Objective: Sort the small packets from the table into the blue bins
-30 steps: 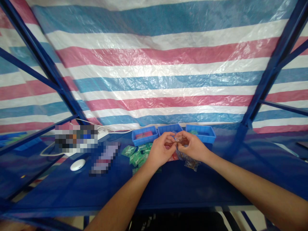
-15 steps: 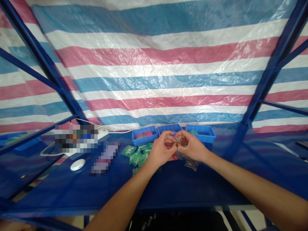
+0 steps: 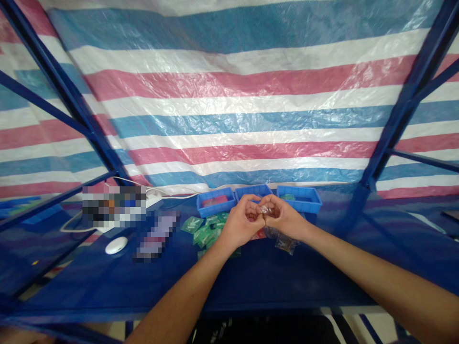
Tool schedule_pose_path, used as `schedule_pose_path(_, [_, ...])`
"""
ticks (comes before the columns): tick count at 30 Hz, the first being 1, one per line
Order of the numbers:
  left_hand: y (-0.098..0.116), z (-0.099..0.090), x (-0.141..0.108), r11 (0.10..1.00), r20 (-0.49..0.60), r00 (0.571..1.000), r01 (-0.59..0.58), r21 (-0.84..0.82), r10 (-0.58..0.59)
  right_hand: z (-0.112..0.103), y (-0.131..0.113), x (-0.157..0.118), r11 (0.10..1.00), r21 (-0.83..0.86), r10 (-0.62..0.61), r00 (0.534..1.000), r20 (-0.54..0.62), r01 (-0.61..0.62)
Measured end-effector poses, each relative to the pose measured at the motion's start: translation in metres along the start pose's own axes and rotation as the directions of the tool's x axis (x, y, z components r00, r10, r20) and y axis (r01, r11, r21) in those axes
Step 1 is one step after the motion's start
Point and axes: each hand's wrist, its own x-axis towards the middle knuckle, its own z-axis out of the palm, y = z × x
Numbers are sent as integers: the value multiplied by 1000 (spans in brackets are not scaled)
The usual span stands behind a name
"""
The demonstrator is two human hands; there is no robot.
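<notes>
My left hand [image 3: 241, 223] and my right hand [image 3: 287, 220] meet over the middle of the table, thumbs and fingertips together. Both are closed on a small clear plastic packet [image 3: 266, 209] that glints between the fingers; its contents are too small to make out. Just below them, partly covered by the hands, lie red packets [image 3: 259, 234] and clear packets with dark brownish contents [image 3: 286, 244]. To the left of my left hand spreads a heap of green packets [image 3: 210, 232], some showing white pieces.
Behind my hands stand a left blue bin [image 3: 215, 209] with red contents, a middle blue bin [image 3: 253, 188] and a right blue bin [image 3: 304, 206] with something green. A white oval object [image 3: 116, 245], a blurred-out rectangular object [image 3: 158, 235] and a white cable [image 3: 77, 231] lie leftward.
The fingers have shifted slightly, and more of the shiny clear packet now shows between the hands. Arms, bins and the packets on the table stay where they were.
</notes>
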Motion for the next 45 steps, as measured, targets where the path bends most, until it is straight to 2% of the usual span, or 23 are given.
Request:
schedule_pose_path(8, [0, 1, 0, 999, 9, 1000, -3, -37, 3, -1, 2, 0, 996, 89, 5, 1000, 23, -7])
schedule_pose_path(16, [1, 2, 0, 998, -18, 1000, 7, -68, -9, -3, 3, 1, 997, 74, -4, 1000, 19, 3])
schedule_pose_path(20, [0, -1, 1, 996, -49, 999, 17, -87, -22, -7, 8, 3, 998, 53, 36, 999, -16, -35])
schedule_pose_path(31, [0, 0, 1, 978, 6, 1000, 23, -205, -23, -6, 7, 3, 997, 64, 43, 999, -14, -42])
schedule_pose_path(41, [-2, -2, 1, 984, -4, 1000, 23, -176, -24, -6, 6, 3, 995, 81, 65, 997, -32, -62])
schedule_pose_path(45, [-7, -4, 4, 994, -80, 997, 9, -107, -18, -11, 7, 5, 999, 38, 37, 996, -87, -34])
